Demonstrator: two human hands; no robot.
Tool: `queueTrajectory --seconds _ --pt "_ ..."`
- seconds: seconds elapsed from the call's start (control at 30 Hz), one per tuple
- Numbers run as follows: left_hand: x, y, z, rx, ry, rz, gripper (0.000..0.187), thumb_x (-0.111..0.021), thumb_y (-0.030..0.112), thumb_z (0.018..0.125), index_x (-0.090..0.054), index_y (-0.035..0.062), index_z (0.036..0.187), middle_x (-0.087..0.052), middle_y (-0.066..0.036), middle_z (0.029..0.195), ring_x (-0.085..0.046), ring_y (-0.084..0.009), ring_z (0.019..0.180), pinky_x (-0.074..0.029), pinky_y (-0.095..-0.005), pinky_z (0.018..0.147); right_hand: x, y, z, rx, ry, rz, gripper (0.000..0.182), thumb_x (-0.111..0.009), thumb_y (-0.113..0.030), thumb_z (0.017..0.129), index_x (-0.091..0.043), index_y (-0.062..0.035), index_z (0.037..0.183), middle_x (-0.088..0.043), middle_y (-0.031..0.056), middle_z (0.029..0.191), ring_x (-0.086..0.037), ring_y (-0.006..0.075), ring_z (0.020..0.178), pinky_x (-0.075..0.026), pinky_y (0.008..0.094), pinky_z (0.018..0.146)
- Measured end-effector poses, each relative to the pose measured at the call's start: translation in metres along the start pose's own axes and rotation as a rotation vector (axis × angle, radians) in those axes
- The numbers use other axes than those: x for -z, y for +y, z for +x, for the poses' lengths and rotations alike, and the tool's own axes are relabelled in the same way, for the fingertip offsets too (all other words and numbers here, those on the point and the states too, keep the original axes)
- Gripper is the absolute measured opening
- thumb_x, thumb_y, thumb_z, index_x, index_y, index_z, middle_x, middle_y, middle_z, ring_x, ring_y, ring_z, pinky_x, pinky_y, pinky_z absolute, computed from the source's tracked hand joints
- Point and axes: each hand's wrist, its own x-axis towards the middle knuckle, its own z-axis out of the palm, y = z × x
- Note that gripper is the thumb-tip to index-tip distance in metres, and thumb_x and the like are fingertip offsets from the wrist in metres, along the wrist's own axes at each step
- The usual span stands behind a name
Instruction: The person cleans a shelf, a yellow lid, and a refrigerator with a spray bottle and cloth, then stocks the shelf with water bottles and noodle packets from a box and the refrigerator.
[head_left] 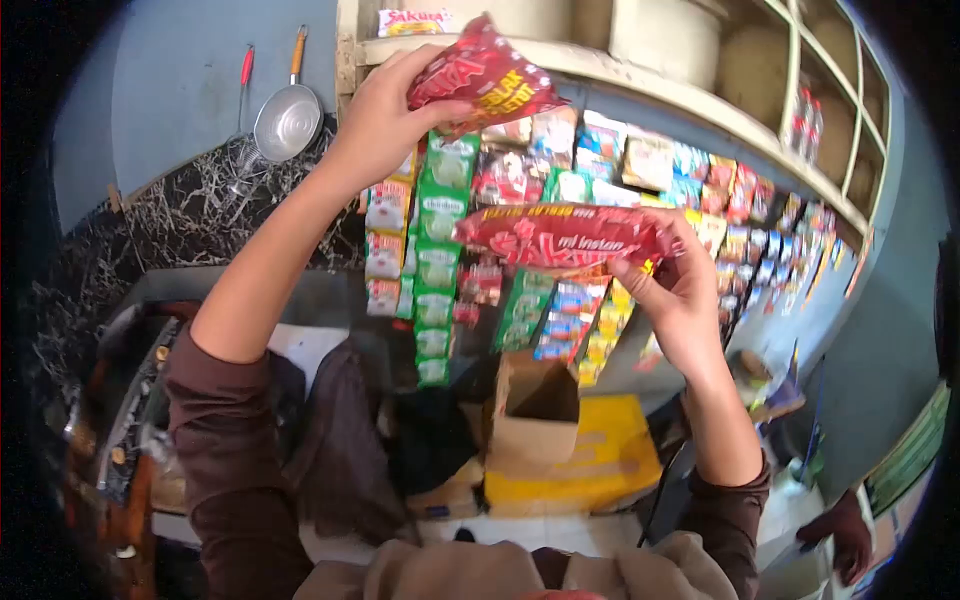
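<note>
My left hand is raised to the edge of the wooden shelf, its fingers closed around a dark red instant noodle packet that is tilted. Lower and to the right, my right hand grips the end of a second red instant noodle packet, held roughly level with its "mi instan" print facing me. Behind both packets hang strips of sachets, among them a green strip. Another packet marked Sakura rests on the shelf just above my left hand.
A pan and a red-handled utensil hang on the left wall. Below the sachets stand an open cardboard box and a yellow box. Bottles occupy the right shelf compartment. A stove is at lower left.
</note>
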Motion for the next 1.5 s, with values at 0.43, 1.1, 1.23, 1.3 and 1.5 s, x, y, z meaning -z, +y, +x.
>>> queueTrajectory --seconds 0.43,1.1,1.23,1.3,1.5 --pt "-0.018 -0.139 0.19 -0.056 0.337 0.66 0.046 -0.07 0.032 0.062 -0.057 0.0093 0.1 -0.061 -0.01 0.092 -0.058 -0.0267 0.083 -0.044 -0.0344 0.07 0.006 0.028 0.336 0.505 0.569 -0.802 0.038 -0.066 -0.029 0.067 -0.056 -0.0024 0.092 -0.059 0.0188 0.095 -0.059 0.0308 0.082 -0.046 0.0381 0.07" --pt "-0.073 -0.253 0.283 0.265 -0.869 0.916 0.043 -0.072 0.029 0.063 -0.057 0.0093 0.098 -0.056 -0.013 0.097 -0.056 -0.0277 0.087 -0.044 -0.0405 0.071 -0.014 0.06 0.478 -0.088 -0.041 -1.347 0.014 -0.051 -0.006 0.073 -0.06 0.0021 0.08 -0.061 0.0169 0.081 -0.062 0.0237 0.067 -0.052 0.0338 0.057" --pt "-0.069 -0.253 0.285 0.556 -0.858 0.569 0.063 -0.066 0.02 0.07 -0.036 0.0143 0.125 -0.056 -0.012 0.099 -0.056 -0.0265 0.087 -0.048 -0.039 0.067 -0.006 0.031 0.514 -0.646 -0.232 -1.065 0.018 -0.057 -0.003 0.076 -0.053 0.0011 0.092 -0.058 0.0099 0.086 -0.06 0.022 0.069 -0.055 0.0311 0.056" --pt "-0.067 -0.251 0.289 0.576 -0.937 0.583 0.073 -0.063 0.015 0.071 -0.023 0.0174 0.132 -0.054 -0.012 0.103 -0.055 -0.0253 0.09 -0.049 -0.0381 0.067 -0.009 0.031 0.518 -0.605 -0.121 -1.02 0.02 -0.057 -0.007 0.078 -0.052 0.0008 0.095 -0.056 0.011 0.093 -0.06 0.021 0.075 -0.056 0.0302 0.059" --pt "-0.027 -0.231 0.291 0.433 -0.649 0.505 0.096 -0.074 0.017 0.057 -0.015 0.0143 0.133 -0.046 -0.018 0.115 -0.048 -0.0286 0.105 -0.045 -0.0424 0.08 -0.028 0.068 0.514 -0.663 -0.42 -0.37 0.017 -0.05 -0.006 0.082 -0.05 0.0044 0.095 -0.058 0.0145 0.09 -0.06 0.0214 0.079 -0.055 0.0285 0.066"
